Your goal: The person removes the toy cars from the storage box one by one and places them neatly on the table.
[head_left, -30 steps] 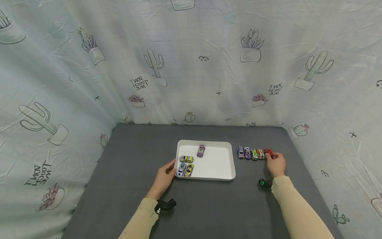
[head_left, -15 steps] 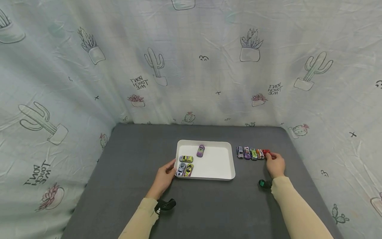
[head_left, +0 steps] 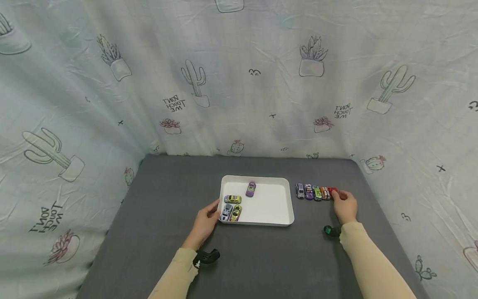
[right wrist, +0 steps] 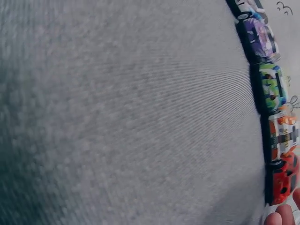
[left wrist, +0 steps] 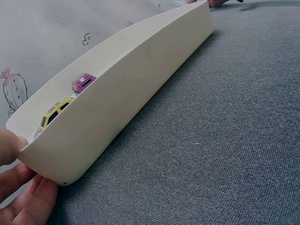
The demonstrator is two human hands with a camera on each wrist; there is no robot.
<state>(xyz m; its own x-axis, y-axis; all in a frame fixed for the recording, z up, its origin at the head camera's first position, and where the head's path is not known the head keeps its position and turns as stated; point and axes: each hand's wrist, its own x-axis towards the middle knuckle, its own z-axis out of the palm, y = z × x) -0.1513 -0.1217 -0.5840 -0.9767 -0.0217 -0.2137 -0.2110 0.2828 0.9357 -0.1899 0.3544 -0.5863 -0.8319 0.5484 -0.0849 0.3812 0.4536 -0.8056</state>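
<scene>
At the near left corner of the white tray, my left hand grips the wall, thumb at the rim and fingers outside below it. Inside the tray lie a purple toy car, a yellow toy car set crosswise, a silver-blue one and a yellow-purple one. My right hand touches the right side of a red toy car with its fingertips. That car stands at the right end of a row, close beside an orange-white toy car.
Further left in the row stand a green toy car, a purple-white one and a silver one. All rest on the dark grey tabletop. A cactus-print curtain hangs behind and at both sides.
The red toy car has shifted slightly left, up against the orange-white one, with my right fingertips at its side. My left hand and the tray stay in place.
</scene>
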